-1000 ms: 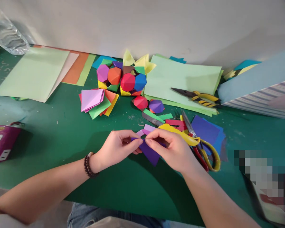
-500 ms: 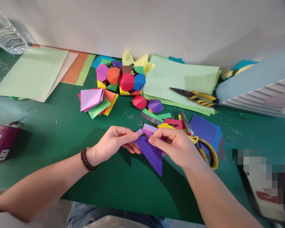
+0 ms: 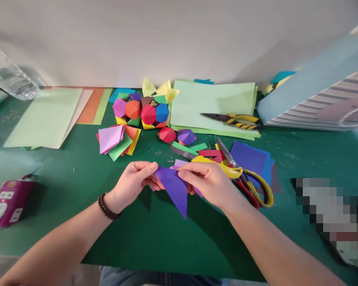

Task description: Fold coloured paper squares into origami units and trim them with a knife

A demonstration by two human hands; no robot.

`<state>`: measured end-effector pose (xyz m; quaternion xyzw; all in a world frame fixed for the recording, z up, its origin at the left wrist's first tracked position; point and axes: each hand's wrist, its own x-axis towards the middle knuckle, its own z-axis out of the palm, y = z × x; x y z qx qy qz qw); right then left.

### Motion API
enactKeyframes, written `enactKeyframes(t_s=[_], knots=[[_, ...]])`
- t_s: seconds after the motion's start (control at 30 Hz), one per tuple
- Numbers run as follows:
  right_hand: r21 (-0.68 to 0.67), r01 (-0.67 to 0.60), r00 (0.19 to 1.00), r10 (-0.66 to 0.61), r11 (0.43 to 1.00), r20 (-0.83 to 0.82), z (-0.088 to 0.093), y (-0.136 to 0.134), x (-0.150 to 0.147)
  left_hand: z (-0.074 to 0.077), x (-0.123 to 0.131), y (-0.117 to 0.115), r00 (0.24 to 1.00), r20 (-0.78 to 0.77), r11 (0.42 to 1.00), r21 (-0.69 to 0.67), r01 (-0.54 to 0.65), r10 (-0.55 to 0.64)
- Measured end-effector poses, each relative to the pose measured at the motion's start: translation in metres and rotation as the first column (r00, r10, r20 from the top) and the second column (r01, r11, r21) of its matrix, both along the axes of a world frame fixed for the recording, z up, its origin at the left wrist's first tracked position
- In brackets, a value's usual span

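A folded piece of purple paper (image 3: 175,190) is stretched between my two hands, one pointed corner hanging down. My left hand (image 3: 137,176) pinches its upper left corner between thumb and fingers. On its right side my right hand (image 3: 201,178) grips it, with lilac paper also showing around those fingers. Just behind the hands lie paper strips (image 3: 198,147) in green and red. Yellow-handled scissors (image 3: 258,184) rest beside my right wrist, next to a stack of purple and blue paper (image 3: 249,159). Part of the lilac paper is hidden by my right hand.
Faceted paper shapes (image 3: 149,114) stand near the wall, with folded coloured sheets (image 3: 111,139) before them. Pliers (image 3: 229,119) lie on pale green sheets (image 3: 209,99). A magenta box (image 3: 10,202) is at left, a clear bottle (image 3: 14,79) behind it, a paper bag (image 3: 313,91) at right.
The view has shifted. My left hand has moved from the lilac fold to the purple paper's upper left corner, and the lilac paper now shows mostly by my right hand.
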<state>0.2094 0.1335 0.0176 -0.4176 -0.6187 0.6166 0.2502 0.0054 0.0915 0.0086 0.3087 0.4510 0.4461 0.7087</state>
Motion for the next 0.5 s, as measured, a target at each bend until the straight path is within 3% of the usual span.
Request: enactKeyframes(t_s=[0.13,0.27,0.4,0.5], knots=[[0.23,0.074,0.996,-0.083,0.97,0.027,-0.004,-0.009,-0.009,0.002,0.009,-0.006,0.99,-0.084,0.992,0.049,-0.112,0.116],[0.508,0.035,0.991,-0.096,0.861,0.094,-0.004,-0.01,-0.012,0.002,0.015,-0.011,0.944,-0.261,0.979,0.055,-0.194,0.202],[0.63,0.027,0.965,-0.185,0.776,0.188,-0.001,0.011,0.007,0.007,0.012,-0.008,0.908,-0.23,0.937,0.084,-0.339,0.349],[0.777,-0.059,0.849,-0.378,0.626,0.369,-0.007,0.03,0.032,0.014,0.009,-0.005,0.889,-0.198,0.911,0.1,-0.401,0.413]])
